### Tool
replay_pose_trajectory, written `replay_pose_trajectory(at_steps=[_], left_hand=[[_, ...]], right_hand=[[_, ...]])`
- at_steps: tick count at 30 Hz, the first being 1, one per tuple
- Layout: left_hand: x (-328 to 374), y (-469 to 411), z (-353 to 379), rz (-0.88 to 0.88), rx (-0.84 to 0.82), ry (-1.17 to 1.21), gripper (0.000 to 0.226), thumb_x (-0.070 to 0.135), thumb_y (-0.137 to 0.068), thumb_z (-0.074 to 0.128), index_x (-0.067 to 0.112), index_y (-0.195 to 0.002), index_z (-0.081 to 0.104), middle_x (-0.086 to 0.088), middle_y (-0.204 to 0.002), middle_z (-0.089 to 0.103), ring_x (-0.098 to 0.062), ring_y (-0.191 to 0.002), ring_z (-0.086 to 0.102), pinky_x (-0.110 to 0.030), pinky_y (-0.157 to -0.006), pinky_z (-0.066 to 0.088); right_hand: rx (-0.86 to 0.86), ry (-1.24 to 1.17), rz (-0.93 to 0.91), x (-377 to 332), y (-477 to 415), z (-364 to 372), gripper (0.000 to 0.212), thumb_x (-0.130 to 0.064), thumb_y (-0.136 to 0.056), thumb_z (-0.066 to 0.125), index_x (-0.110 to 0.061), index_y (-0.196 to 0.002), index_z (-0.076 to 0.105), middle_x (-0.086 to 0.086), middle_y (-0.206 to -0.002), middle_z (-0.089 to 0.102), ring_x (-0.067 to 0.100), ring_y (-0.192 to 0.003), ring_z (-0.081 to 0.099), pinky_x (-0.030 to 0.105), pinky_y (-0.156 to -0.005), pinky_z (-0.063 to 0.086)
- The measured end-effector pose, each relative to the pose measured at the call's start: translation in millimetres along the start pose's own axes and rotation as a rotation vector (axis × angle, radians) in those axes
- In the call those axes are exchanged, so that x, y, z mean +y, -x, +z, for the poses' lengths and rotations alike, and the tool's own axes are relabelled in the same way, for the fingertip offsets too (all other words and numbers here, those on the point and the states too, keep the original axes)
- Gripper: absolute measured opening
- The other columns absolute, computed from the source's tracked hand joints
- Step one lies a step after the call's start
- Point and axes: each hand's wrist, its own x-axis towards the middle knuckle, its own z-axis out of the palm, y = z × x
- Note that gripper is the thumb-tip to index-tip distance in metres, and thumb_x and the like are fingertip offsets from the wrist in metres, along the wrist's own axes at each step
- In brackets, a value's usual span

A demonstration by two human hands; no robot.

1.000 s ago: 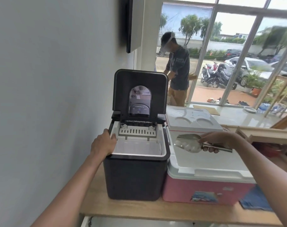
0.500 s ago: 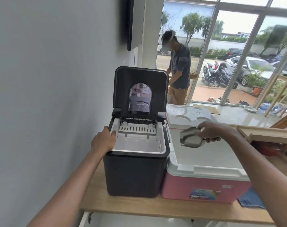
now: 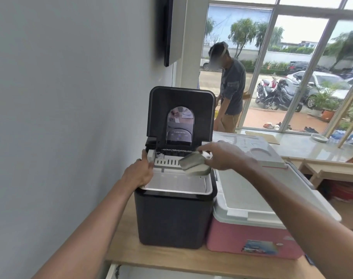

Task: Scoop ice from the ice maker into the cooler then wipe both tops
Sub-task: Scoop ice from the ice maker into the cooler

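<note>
Forearms enter from the lower edge of the view and reach over a wooden table (image 3: 163,262). Left hand (image 3: 138,174) grips the left rim of the black ice maker (image 3: 171,216), fingers curled over the edge, bracing the unit. Right hand (image 3: 224,156) is closed on the handle of a metal scoop (image 3: 193,164), bowl tipped down over the right side of the open bin. Whether the bowl holds ice cannot be told.

Handling judgement: the scoop is rigid and light, but probably cold and wet, so a full-palm hold on the handle is advised. Ice is hard, slippery and prone to spill; keep the bowl level in transit.

Pink cooler (image 3: 252,238) stands touching the ice maker on its right. Its white lid (image 3: 250,190) appears shut, so it must be opened before ice can go in.

Ice maker lid (image 3: 181,111) stands upright at the rear, close to a pale wall (image 3: 60,97).

Further back, a light counter (image 3: 296,146) runs below large windows (image 3: 292,67). Another person (image 3: 231,87) stands beside it. Parked cars and motorcycles show outside.
</note>
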Motion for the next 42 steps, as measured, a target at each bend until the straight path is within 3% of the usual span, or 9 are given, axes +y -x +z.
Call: replay_pose_trajectory(at_steps=[4,8,12,19,22,27,30,36,42], left_hand=[[1,0,4,-0.037,0.047,0.052,0.057,0.039,-0.103,0.019,0.016,-0.154,0.007,-0.019,-0.111,0.066,-0.038,-0.102,0.062,-0.043,-0.085,0.044],[2,4,6,-0.059,0.118,0.039,0.052,0.035,-0.104,0.020,0.021,-0.153,0.011,-0.019,-0.104,0.067,-0.040,-0.096,0.062,-0.042,-0.077,0.042],[2,4,8,-0.052,0.138,0.041,0.053,0.036,-0.104,0.019,0.021,-0.154,0.012,-0.019,-0.102,0.068,-0.040,-0.094,0.062,-0.041,-0.075,0.041],[0,5,8,-0.049,0.143,0.082,0.053,0.037,-0.104,0.019,0.020,-0.154,0.011,-0.017,-0.100,0.068,-0.038,-0.093,0.063,-0.039,-0.073,0.040],[0,6,10,-0.050,0.144,0.091,0.053,0.036,-0.105,0.019,0.020,-0.154,0.011,-0.018,-0.100,0.069,-0.038,-0.093,0.063,-0.040,-0.075,0.042],[0,5,11,-0.060,0.141,0.083,0.053,0.035,-0.105,0.020,0.020,-0.155,0.010,-0.018,-0.104,0.069,-0.038,-0.095,0.064,-0.043,-0.081,0.046],[0,4,10,-0.055,0.137,0.090,0.053,0.035,-0.105,0.020,0.020,-0.155,0.010,-0.017,-0.105,0.069,-0.038,-0.096,0.064,-0.044,-0.083,0.047],[-3,1,13,-0.063,0.139,0.098,0.053,0.034,-0.104,0.022,0.020,-0.154,0.011,-0.018,-0.104,0.069,-0.040,-0.097,0.063,-0.045,-0.084,0.046],[-4,0,15,-0.058,0.141,0.107,0.053,0.035,-0.104,0.021,0.021,-0.154,0.011,-0.018,-0.103,0.069,-0.040,-0.096,0.063,-0.044,-0.083,0.046]], right_hand=[[-0.066,0.251,-0.150,-36,-11,33,0.039,-0.019,-0.089,0.057,-0.034,-0.124,0.064,-0.001,-0.118,0.068,0.024,-0.105,0.064,0.034,-0.074,0.051],[-0.153,0.547,-0.196,-61,-22,60,0.027,-0.032,-0.091,0.063,-0.018,-0.114,0.068,0.004,-0.104,0.070,0.025,-0.093,0.068,0.033,-0.061,0.045],[-0.186,0.664,-0.194,-70,-29,76,0.019,-0.017,-0.093,0.061,-0.014,-0.111,0.068,0.006,-0.108,0.070,0.024,-0.094,0.068,0.032,-0.061,0.044],[-0.404,0.538,-0.153,-74,-31,58,0.015,-0.016,-0.090,0.056,-0.012,-0.100,0.067,0.002,-0.102,0.068,0.024,-0.088,0.063,0.030,-0.061,0.042],[-0.607,0.400,-0.071,-70,-35,52,0.013,-0.016,-0.085,0.054,-0.011,-0.088,0.065,0.000,-0.082,0.065,0.023,-0.075,0.060,0.025,-0.054,0.041],[-0.743,0.066,0.131,-58,-45,59,0.025,-0.017,-0.091,0.046,-0.004,-0.080,0.066,0.007,-0.061,0.063,0.019,-0.044,0.050,0.026,-0.048,0.044],[-0.748,0.070,0.186,-58,-49,58,0.032,-0.013,-0.093,0.044,-0.006,-0.068,0.062,0.002,-0.047,0.056,0.016,-0.037,0.048,0.026,-0.046,0.043],[-0.722,0.280,0.207,-66,-55,39,0.039,-0.014,-0.099,0.038,-0.010,-0.060,0.041,0.005,-0.036,0.044,0.016,-0.052,0.038,0.028,-0.061,0.042],[-1.037,0.060,0.312,-69,-65,67,0.043,-0.014,-0.102,0.028,-0.010,-0.063,0.047,-0.001,-0.038,0.044,0.012,-0.029,0.040,0.013,-0.037,0.034]])
